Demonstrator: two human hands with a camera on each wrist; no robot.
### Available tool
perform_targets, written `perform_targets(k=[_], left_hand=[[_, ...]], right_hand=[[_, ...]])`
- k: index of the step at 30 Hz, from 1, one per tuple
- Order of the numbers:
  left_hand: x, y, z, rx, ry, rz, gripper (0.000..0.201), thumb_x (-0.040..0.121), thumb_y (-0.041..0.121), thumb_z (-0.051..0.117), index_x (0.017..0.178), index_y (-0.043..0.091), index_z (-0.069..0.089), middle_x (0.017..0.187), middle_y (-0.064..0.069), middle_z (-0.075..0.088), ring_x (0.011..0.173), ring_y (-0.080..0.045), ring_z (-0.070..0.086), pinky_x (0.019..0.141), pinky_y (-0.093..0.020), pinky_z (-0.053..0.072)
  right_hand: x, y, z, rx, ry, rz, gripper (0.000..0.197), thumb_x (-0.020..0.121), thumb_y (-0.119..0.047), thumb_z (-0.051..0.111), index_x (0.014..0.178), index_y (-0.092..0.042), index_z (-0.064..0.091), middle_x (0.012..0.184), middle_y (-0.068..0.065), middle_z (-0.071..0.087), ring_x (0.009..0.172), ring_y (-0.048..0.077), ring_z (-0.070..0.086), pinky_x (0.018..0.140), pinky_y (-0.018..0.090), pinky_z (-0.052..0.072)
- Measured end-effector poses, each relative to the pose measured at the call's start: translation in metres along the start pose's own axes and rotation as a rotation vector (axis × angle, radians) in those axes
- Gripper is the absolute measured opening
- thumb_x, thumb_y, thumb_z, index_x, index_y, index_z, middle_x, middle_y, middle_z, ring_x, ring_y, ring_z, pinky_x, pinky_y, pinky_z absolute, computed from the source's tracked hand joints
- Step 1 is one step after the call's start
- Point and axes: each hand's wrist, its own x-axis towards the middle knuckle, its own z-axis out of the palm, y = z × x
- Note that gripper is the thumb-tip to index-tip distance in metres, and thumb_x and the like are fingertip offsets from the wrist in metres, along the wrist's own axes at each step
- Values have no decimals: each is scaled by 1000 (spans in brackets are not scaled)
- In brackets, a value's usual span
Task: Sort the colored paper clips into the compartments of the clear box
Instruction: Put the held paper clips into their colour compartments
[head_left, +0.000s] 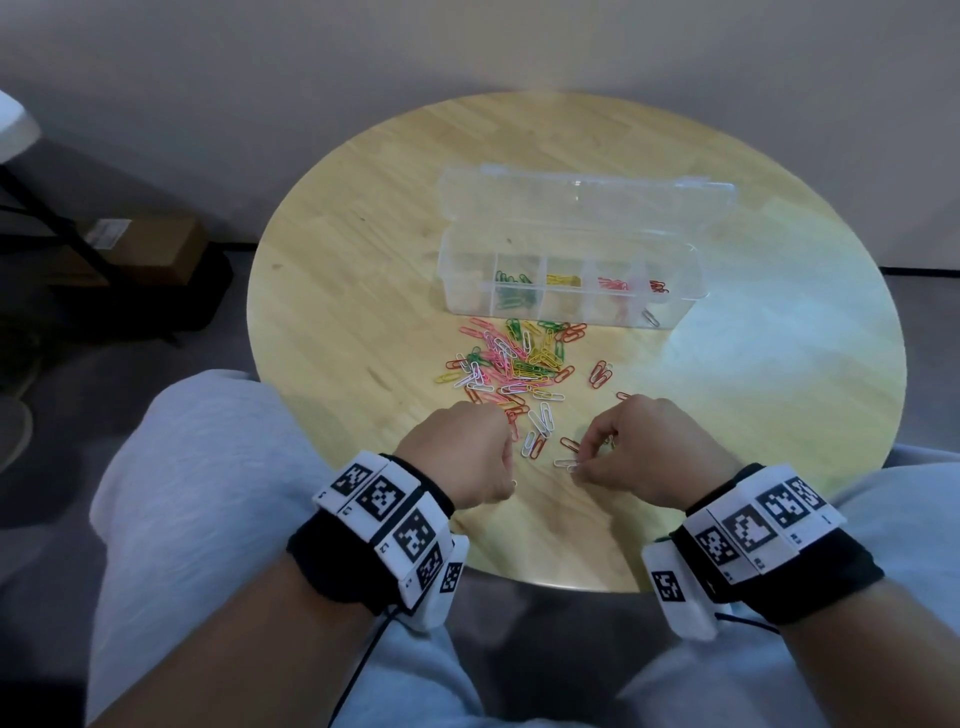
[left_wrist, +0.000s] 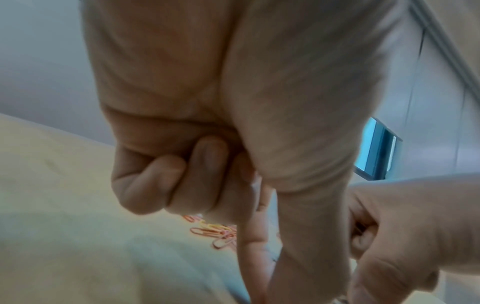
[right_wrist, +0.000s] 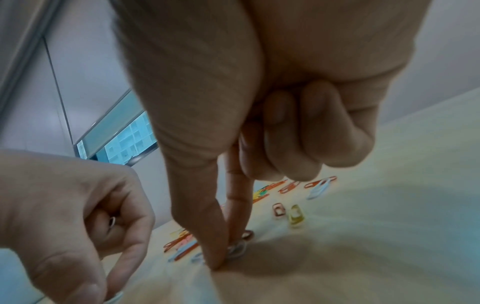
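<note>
Right grip: my right hand (head_left: 631, 447) is pinching a white clip (head_left: 566, 463) between thumb and forefinger at the table surface, lower centre of the head view; in the right wrist view my fingertips (right_wrist: 219, 261) are pressing down on that clip (right_wrist: 237, 250) while the other fingers are curling into the palm

Left grip: my left hand (head_left: 462, 452) is curling into a loose fist just left of the right hand; a white clip end (head_left: 514, 483) is peeking out beside the thumb, and in the right wrist view my left hand (right_wrist: 72, 216) is pinching a pale clip (right_wrist: 114, 299) at the lower left edge, with a bit of wire showing in the curled fingers

Loose clips: the clip pile (head_left: 514, 364) is lying on the table in the middle of the head view, between my hands and the box; pink, white, yellow, green and orange-red are mixing together; a few stray clips are lying nearer my hands

Box: the clear box (head_left: 675, 306) is sitting above the pile, centre right of the head view, with its lid (head_left: 587, 200) standing open behind it

Compartments: green clips (head_left: 514, 296) are sitting in one cell, yellow clips (head_left: 563, 280) in the next to the right, pink-red clips (head_left: 615, 286) further right; a single pale clip (head_left: 650, 318) is lying in the rightmost part; the leftmost cell I cannot read

Table: the round wooden table (head_left: 337, 291) is carrying everything; my grey trouser legs (head_left: 197, 467) are showing at the lower left and right
</note>
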Motion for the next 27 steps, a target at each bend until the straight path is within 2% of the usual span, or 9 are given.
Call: perform_targets(k=[5, 8, 10, 13, 16, 19, 21, 24, 27], left_hand=[[-3, 6, 5, 47, -55, 16, 9, 75, 20, 69, 83, 16, 67, 81, 1, 68, 77, -19, 66, 73, -36, 58], [-5, 7, 5, 61, -92, 22, 11, 76, 22, 63, 71, 15, 56, 72, 1, 62, 72, -19, 62, 69, -36, 57], [-3, 5, 3, -7, -131, 31, 26, 84, 25, 55, 63, 15, 43, 64, 0, 50, 63, -18, 51, 61, -32, 47], [1, -1, -7, -319, -160, 91, 30, 96, 20, 38, 66, 14, 37, 66, -3, 42, 60, -18, 37, 59, -33, 31], [0, -8, -15, -605, -139, 86, 24, 89, 16, 34, 66, 13, 35, 53, -2, 40, 51, -19, 29, 49, -29, 27], [-1, -11, -17, -861, -192, -1, 8, 83, 15, 33, 75, 14, 32, 51, -3, 27, 53, -17, 14, 48, -24, 14], [-1, -8, -16, -921, -217, -7, 10, 83, 13, 31, 73, 16, 30, 53, -2, 21, 56, -16, 9, 51, -26, 9], [1, -6, -12, -951, -164, 14, 17, 90, 7, 28, 75, 14, 33, 46, 3, 28, 48, -14, 15, 49, -24, 12], [4, -6, -12, -903, -78, 55, 22, 86, 0, 28, 76, 10, 45, 51, -1, 41, 45, -13, 31, 45, -22, 23]], right_hand=[[0, 2, 4, -15, -6, -21, 8, 75, -27, 71, 68, -23, 69, 65, -10, 60, 63, 6, 55, 55, 22, 42], [1, 6, 1, 110, -9, -27, 14, 80, -24, 65, 70, -15, 67, 58, -11, 56, 57, 4, 51, 53, 21, 39], [0, 5, -4, 417, -55, 25, 18, 83, -20, 60, 67, -12, 58, 54, -8, 48, 46, 7, 41, 45, 21, 31], [-1, 4, -11, 1015, -178, 105, 7, 66, -16, 46, 67, -16, 39, 56, 6, 39, 40, 15, 28, 41, 17, 16], [-5, 4, -16, 1252, -210, 74, 9, 67, -7, 35, 65, -16, 35, 52, 7, 35, 37, 12, 23, 40, 14, 14], [-6, 4, -17, 1258, -149, 53, 16, 53, -6, 38, 63, -18, 35, 49, 6, 31, 38, 12, 19, 42, 15, 12], [-5, 3, -15, 1223, -96, 36, 17, 52, -4, 35, 62, -17, 34, 48, 6, 30, 40, 11, 18, 45, 18, 10], [-1, 5, -10, 1167, -49, 33, 25, 64, 7, 26, 63, -16, 35, 47, 8, 34, 43, 11, 19, 45, 16, 12], [1, 7, -7, 1132, -52, 49, 30, 65, 11, 24, 68, -13, 42, 50, 11, 41, 47, 15, 24, 44, 17, 15]])
